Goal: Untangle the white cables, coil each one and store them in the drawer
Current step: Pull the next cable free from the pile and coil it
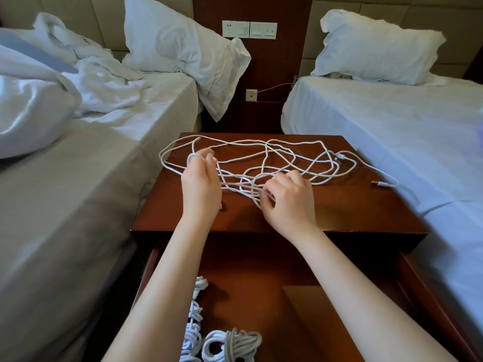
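White cables (274, 163) lie in one loose tangle on the tabletop (352, 207), spread from 9 to 3 o'clock, with strands crossing many times near the middle. One plug end (379, 183) trails out at 3 o'clock, close to the tabletop edge beside the right bed (392, 121). A second connector (341, 155) sits in the tangle at 2 o'clock. Left hand (201, 184) is at 9 o'clock of the tangle, grip narrow, fingertips pinching a small loop of cable. Right hand (287, 199) is at 6 o'clock of the tangle, fingers curled, grip holding a bunch of strands where they cross thickest. Drawer (248, 283) stands pulled open under the tabletop, at 6 o'clock of the frame. Coiled cables (232, 340) lie inside it toward 7 o'clock, several white bundles side by side, some partly hidden by the left forearm; exact count unclear. Left bed (78, 192) is at 9 o'clock with a rumpled duvet (39, 105) and a pillow (177, 48). Right bed carries a second pillow (379, 48) at 1 o'clock. Wall sockets (249, 29) are at 12 o'clock on the wood panel between the beds.
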The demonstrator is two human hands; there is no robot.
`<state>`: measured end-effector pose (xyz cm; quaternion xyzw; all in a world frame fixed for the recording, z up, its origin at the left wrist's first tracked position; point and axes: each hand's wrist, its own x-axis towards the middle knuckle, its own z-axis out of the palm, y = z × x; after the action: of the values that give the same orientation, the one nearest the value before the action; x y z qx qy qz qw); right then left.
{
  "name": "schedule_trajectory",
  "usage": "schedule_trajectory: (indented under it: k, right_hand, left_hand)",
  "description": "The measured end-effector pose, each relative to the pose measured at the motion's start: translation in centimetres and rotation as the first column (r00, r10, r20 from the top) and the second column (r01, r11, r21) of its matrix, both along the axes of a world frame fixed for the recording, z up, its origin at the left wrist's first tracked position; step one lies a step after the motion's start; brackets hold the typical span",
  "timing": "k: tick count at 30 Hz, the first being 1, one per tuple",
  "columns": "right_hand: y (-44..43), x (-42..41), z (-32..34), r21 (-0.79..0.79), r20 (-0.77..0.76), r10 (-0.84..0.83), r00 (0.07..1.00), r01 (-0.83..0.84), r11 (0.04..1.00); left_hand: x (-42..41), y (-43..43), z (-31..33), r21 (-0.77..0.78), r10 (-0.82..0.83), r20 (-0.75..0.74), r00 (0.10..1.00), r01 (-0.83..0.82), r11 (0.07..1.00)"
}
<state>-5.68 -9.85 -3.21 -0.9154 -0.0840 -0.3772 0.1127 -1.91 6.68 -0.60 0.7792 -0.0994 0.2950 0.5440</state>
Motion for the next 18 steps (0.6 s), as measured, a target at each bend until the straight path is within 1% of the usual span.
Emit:
schedule_trajectory:
  k: [1, 2, 5, 8, 9, 10, 11, 12, 13, 14, 15, 16, 17, 18]
  right_hand:
    - [-0.1, 0.0, -0.3, -0.012, -0.022, 0.059, 0.998, -0.059, 0.998]
    - [-0.3, 0.0, -0.5, -0.02, -0.047, 0.124, 0.991, -0.125, 0.992]
    - [-0.5, 0.0, -0.7, 0.001, -0.115, 0.265, 0.957, -0.267, 0.964]
    - [-0.7, 0.0, -0.7, 0.022, -0.156, 0.325, 0.933, -0.326, 0.945]
    - [-0.8, 0.0, -0.7, 0.023, -0.145, 0.33, 0.933, -0.33, 0.944]
    - [-0.8, 0.0, -0.7, 0.02, -0.121, 0.33, 0.936, -0.33, 0.944]
    - [-0.8, -0.1, -0.7, 0.014, -0.09, 0.323, 0.942, -0.323, 0.946]
    - [-0.7, -0.2, -0.7, 0.012, -0.057, 0.305, 0.951, -0.305, 0.952]
    - [-0.7, -0.2, -0.7, 0.018, -0.024, 0.275, 0.961, -0.275, 0.961]
    - [-0.7, -0.2, -0.7, 0.035, 0.006, 0.234, 0.972, -0.234, 0.972]
    - [-0.7, -0.2, -0.6, 0.067, 0.032, 0.19, 0.981, -0.191, 0.979]
    - [-0.8, -0.2, -0.6, 0.113, 0.052, 0.15, 0.987, -0.155, 0.981]
    - [-0.9, -0.2, -0.4, 0.169, 0.062, 0.12, 0.991, -0.129, 0.977]
    - [-1.0, 0.0, -0.3, 0.231, 0.054, 0.103, 0.993, -0.113, 0.966]
  left_hand:
    - [0.1, 0.2, 0.2, -0.067, 0.016, -0.004, 1.0, -0.016, 0.998]
    - [0.3, 0.3, 0.3, -0.099, 0.027, -0.012, 1.0, -0.028, 0.995]
    - [-0.3, 0.1, 0.6, -0.052, 0.011, 0.025, 1.0, -0.01, 0.999]
    - [-0.8, -0.4, 0.5, -0.059, -0.085, 0.012, 0.996, 0.085, 0.995]
    - [-0.9, -0.5, 0.5, -0.031, -0.096, -0.001, 0.995, 0.095, 0.995]
    - [-0.9, -0.6, 0.4, 0.039, -0.08, -0.019, 0.997, 0.081, 0.996]
    - [-1.0, -0.5, 0.3, 0.155, -0.039, -0.043, 0.998, 0.046, 0.987]
    - [-1.1, -0.5, 0.2, 0.306, 0.028, -0.065, 0.998, -0.007, 0.952]
    - [-1.2, -0.5, 0.1, 0.457, 0.104, -0.076, 0.992, -0.057, 0.887]
    - [-1.4, -0.6, 0.2, 0.578, 0.162, -0.076, 0.984, -0.089, 0.812]
    - [-1.6, -0.6, 0.5, 0.655, 0.193, -0.075, 0.978, -0.098, 0.749]
    - [-1.6, -0.5, 0.6, 0.693, 0.204, -0.088, 0.975, -0.088, 0.716]
    - [-1.4, -0.4, 0.7, 0.693, 0.198, -0.116, 0.973, -0.063, 0.718]
    - [-1.2, -0.3, 0.9, 0.665, 0.168, -0.172, 0.971, -0.011, 0.747]
